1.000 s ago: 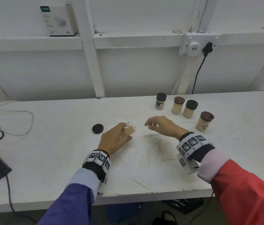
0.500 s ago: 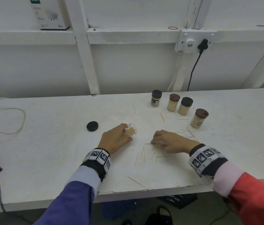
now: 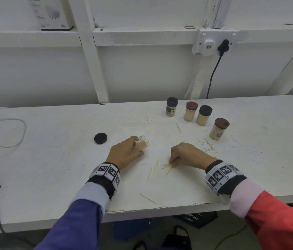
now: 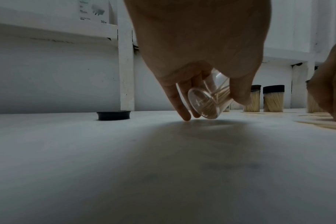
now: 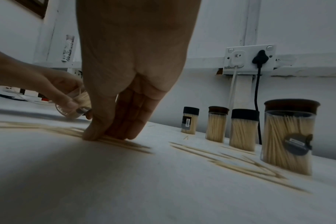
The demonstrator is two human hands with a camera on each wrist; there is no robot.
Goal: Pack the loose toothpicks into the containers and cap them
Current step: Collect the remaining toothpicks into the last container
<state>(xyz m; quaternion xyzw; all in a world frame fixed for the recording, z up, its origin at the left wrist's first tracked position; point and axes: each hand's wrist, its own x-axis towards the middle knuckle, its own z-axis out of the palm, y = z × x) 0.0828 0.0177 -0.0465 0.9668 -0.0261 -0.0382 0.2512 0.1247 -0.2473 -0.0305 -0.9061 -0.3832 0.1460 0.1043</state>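
Writing we can read: only "30w" on the white box [image 3: 52, 13] on the ledge; jar labels too blurred. Our left hand [image 3: 124, 154] grips a clear plastic jar [image 3: 142, 144], tilted, mouth away from us, part-filled with thin wooden toothpicks. Its round black cap [image 3: 100, 138] lies left of that hand. Our right hand [image 3: 187, 156] presses straight fingers on loose toothpicks [image 3: 167, 166]. Four capped cylindrical jars [image 3: 203, 115] stand beyond it.
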